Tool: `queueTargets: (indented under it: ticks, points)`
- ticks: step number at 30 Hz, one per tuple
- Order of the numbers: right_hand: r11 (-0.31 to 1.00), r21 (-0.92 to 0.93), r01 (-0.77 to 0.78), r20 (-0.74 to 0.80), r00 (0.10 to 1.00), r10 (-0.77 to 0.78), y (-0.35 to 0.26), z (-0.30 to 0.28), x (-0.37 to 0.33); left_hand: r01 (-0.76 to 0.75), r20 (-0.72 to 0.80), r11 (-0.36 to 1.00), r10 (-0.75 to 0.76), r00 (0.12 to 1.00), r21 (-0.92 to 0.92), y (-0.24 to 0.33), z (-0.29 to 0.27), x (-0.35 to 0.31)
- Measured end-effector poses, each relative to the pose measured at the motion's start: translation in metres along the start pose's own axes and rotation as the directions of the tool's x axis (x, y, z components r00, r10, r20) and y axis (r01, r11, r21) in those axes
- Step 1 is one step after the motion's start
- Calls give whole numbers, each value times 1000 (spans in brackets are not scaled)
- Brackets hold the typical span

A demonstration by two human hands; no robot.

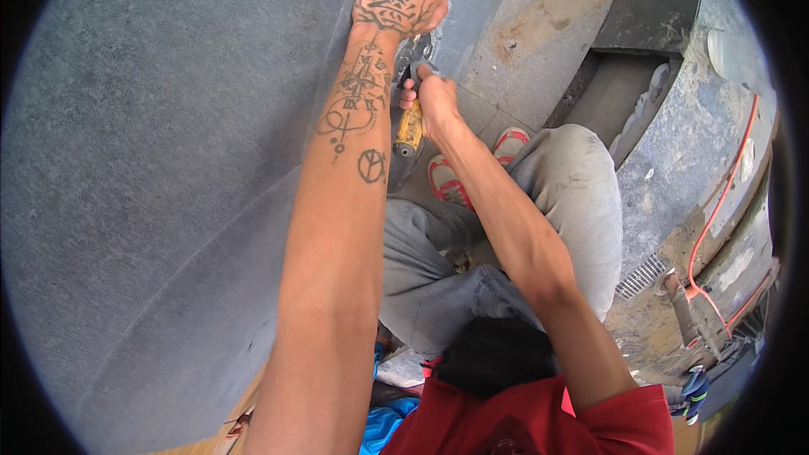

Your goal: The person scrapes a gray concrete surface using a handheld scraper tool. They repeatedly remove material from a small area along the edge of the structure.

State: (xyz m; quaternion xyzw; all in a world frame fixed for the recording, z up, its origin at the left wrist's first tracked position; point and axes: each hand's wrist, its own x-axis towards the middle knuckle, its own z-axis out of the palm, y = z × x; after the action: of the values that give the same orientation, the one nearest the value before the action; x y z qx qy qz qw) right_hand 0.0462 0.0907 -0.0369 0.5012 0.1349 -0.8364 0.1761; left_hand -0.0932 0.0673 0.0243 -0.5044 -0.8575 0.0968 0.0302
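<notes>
You've got two hands (398, 0), two red-trimmed shoes (447, 179), one yellow-handled tool (409, 127), one red shirt (522, 411) and one small ribbed grille (641, 276).

Your single view looks from your head — the left of two fisheye cameras — steeply down past your red shirt (539, 421) to the yellow-handled tool (409, 130), near enough that your left forearm (333, 227) looms large, straight edges bowing toward the rim.

The tool handle (409, 128) looks like scuffed plastic, the large panel (168, 126) matt and grainy, the jeans (581, 194) faded cloth.
</notes>
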Motion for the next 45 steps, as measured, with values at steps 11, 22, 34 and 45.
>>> queueTargets:
  ticks: [11,22,34,45]
  points:
    - [263,720,-643,530,753,389,-31,-26,25,-17,-55,998,13,998,-59,0,1,5]
    - [936,-291,198,-53,973,-223,17,-7,-16,-2,-55,1000,1,998,-26,-2,0,0]
    - [752,-570,330,-6,914,-406,0,-5,-17,-13,-60,998,10,998,-58,1,5,8]
    - [757,-552,349,2,909,-418,-4,-4,-10,-6,-79,998,1,997,-64,0,6,7]
